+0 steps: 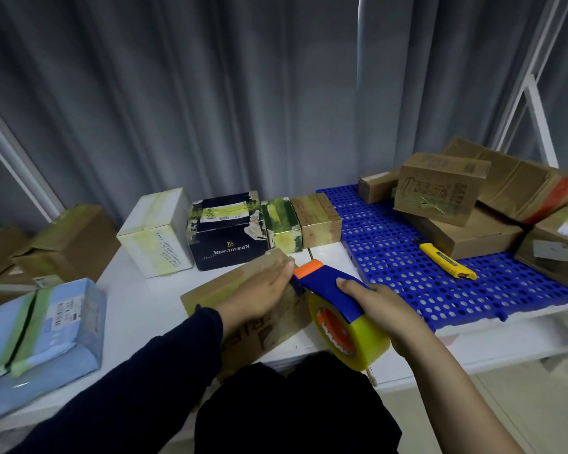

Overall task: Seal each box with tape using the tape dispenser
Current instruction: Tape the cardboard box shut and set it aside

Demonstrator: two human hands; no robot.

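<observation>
A long brown cardboard box (230, 283) lies on the white table (138, 296) in front of me. My left hand (259, 293) lies flat on its top with straight fingers, pressing near the far end. My right hand (384, 309) grips a blue and orange tape dispenser (328, 290) carrying a yellow tape roll (368, 342). The dispenser's orange cutter end sits just beside my left fingertips, at the box's right edge. Whether the tape touches the box is hidden by my hands.
Taped boxes stand in a row behind: a white box (154, 234), a black box (230, 234), a green-taped box (282, 224), a brown box (318, 217). A blue parcel (43, 335) lies left. On the blue perforated mat (391, 263) lie a yellow knife (446, 260) and stacked cartons (440, 188).
</observation>
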